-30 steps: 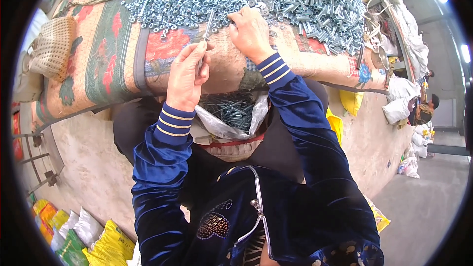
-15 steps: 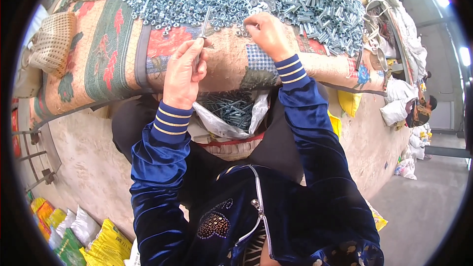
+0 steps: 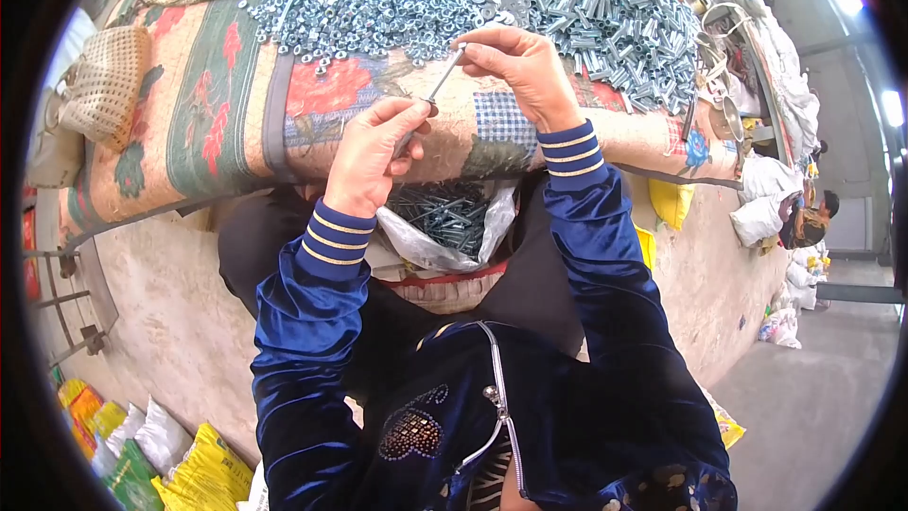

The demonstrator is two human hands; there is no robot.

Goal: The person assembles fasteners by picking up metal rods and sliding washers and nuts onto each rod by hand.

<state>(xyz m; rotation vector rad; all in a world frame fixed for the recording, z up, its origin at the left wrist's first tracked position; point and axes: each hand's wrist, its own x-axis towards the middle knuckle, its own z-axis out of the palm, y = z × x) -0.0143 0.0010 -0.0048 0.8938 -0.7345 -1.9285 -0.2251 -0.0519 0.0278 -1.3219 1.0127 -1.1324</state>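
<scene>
My left hand [image 3: 371, 153] is closed around the lower end of a slim metal bolt [image 3: 445, 78], which slants up to the right. A dark washer-like ring sits on the bolt just above my left fingertips. The thumb and index finger of my right hand [image 3: 525, 74] pinch together at the bolt's upper tip. A small piece there is mostly covered by the fingers, so its kind cannot be told. Beyond both hands lie a heap of small metal nuts [image 3: 359, 9], some flat washers [image 3: 501, 5] and a pile of short metal sleeves [image 3: 605, 19].
The padded work surface [image 3: 222, 104] has a patterned cover. Below its front edge, between my legs, an open white sack [image 3: 416, 238] holds assembled bolts [image 3: 445, 218]. A woven basket [image 3: 104, 85] stands at the left. Filled bags [image 3: 203, 473] lie on the floor; another person [image 3: 813, 218] is far right.
My right hand has lifted from the washers and come to the bolt's tip. The bolt has tilted from nearly upright toward the right, and my left hand has shifted slightly right and down.
</scene>
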